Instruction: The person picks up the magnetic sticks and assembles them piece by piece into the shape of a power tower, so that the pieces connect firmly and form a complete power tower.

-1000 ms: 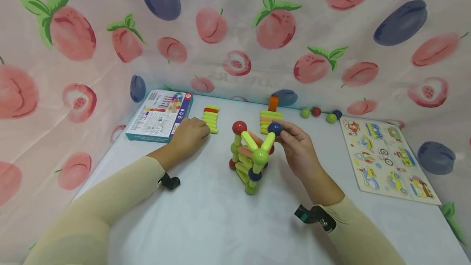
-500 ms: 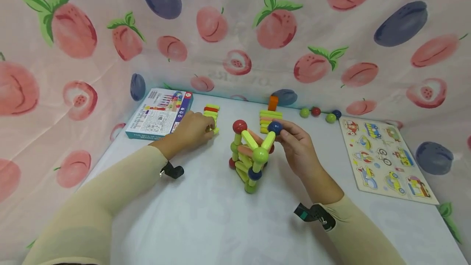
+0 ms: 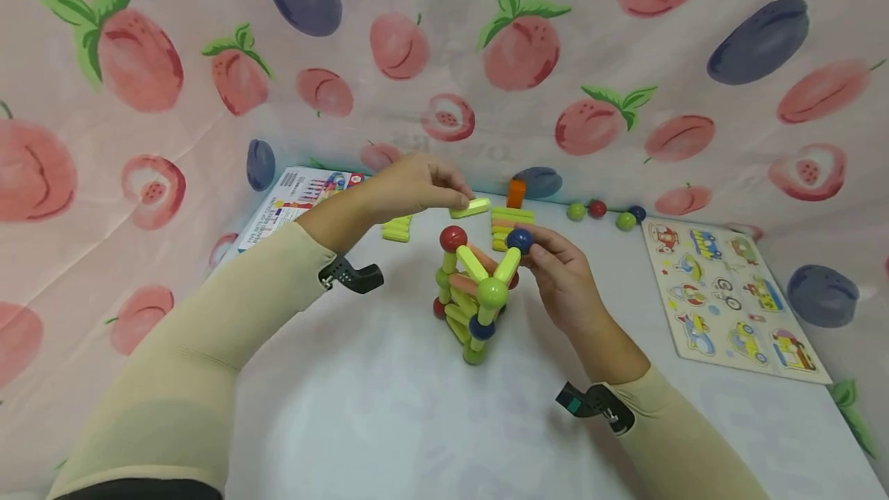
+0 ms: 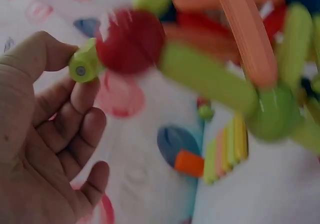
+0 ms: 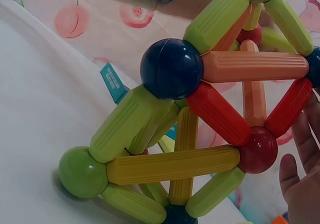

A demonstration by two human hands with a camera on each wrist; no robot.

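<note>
A tower of magnetic balls and rods [image 3: 492, 294] in green, red, blue, orange and yellow stands mid-table. My left hand [image 3: 413, 187] is raised behind and left of it, pinching a light-green magnetic rod [image 3: 470, 208] between thumb and fingers. In the left wrist view a small round metal spot marks the end of this green rod [image 4: 83, 69]; it appears close beside a red ball [image 4: 131, 41], and I cannot tell whether they touch. With thumb and fingertips, my right hand [image 3: 566, 276] holds the blue ball [image 3: 519, 240] at the tower's upper right corner.
Green rods [image 3: 397, 228] lie left of the tower, partly hidden by my left arm. Behind it are another row of rods [image 3: 512, 216] and an orange piece [image 3: 516, 194]. Loose balls [image 3: 596, 209], a picture puzzle board [image 3: 729, 295] and a box [image 3: 278, 203] lie around.
My left hand has taken a green rod from the left row and carried it up and right, behind the tower. The right hand stays at the blue ball.
</note>
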